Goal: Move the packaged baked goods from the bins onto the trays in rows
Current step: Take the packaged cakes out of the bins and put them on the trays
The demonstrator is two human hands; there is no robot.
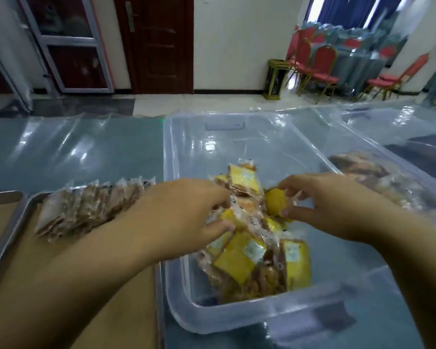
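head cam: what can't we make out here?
Head view:
Labels on packs in the bin: blurred, unreadable.
Row on tray: right end hidden by left hand.
Tray: cut off by left edge.
Brown goods at right: blurred behind clear plastic.
How many packs left hand grips: its fingers hide it.

Tabletop (73,147): teal cover under wrinkled clear plastic film, with glare patches. Beyond it, pale tiled floor (212,102) and white wall (237,41) with black skirting. Dark wooden door (159,46) closed, metal handle (130,17) near its left edge. Left of that, aluminium-framed glass door (68,44). Black-and-gold waste bin (275,79) stands against the wall. Right of it, red chairs (320,64) with gold frames, grouped round a cloth-covered table (358,64). Blue curtains (347,11) top right.
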